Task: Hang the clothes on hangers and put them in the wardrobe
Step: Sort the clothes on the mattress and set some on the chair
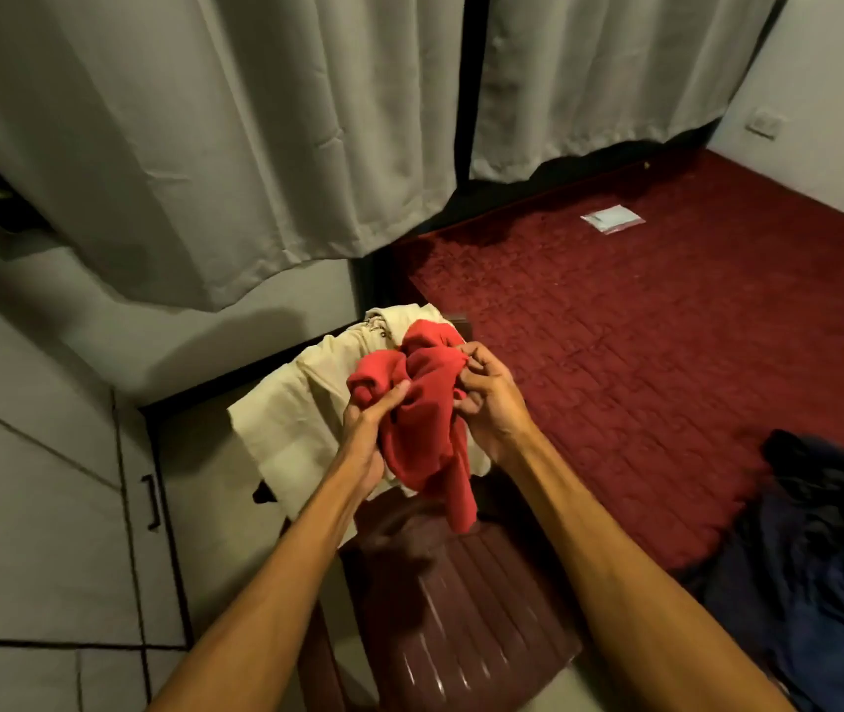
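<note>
Nearest, low centre: dark maroon plastic chair point(461, 608) with a slatted seat, partly hidden under my forearms. Near right: heap of dark blue clothes point(831, 583) lying on the near part of the bed. It is blurred and I cannot separate single items.

Above the chair seat: red garment point(425, 429), bunched up and held in the air between both my hands. One tail hangs down toward the seat; whether it touches, I cannot tell. Left hand point(366, 434): fingers curled into the lower left side of the bunch, gripping it. Right hand point(487, 403): fingers and thumb closed on the upper right edge of the cloth, pinching a fold. The kind of garment is not readable from the crumple.

Just behind the hands: cream cloth point(286, 423) draped over the chair's back and hanging down its left side. The red garment overlaps it in view; I cannot tell if they touch.

Left, near to middle: white cupboard door point(50, 480), closed, with a black bar handle point(151, 503).

Right, middle to far: bed with a dark red quilted cover point(641, 377). On its far part lies a small clear plastic packet point(611, 219), well apart from the blue heap.

Far: grey curtains point(204, 146), two panels with a dark gap between them, hems hanging above the head of the bed. Far right wall: white wall socket point(764, 123).
</note>
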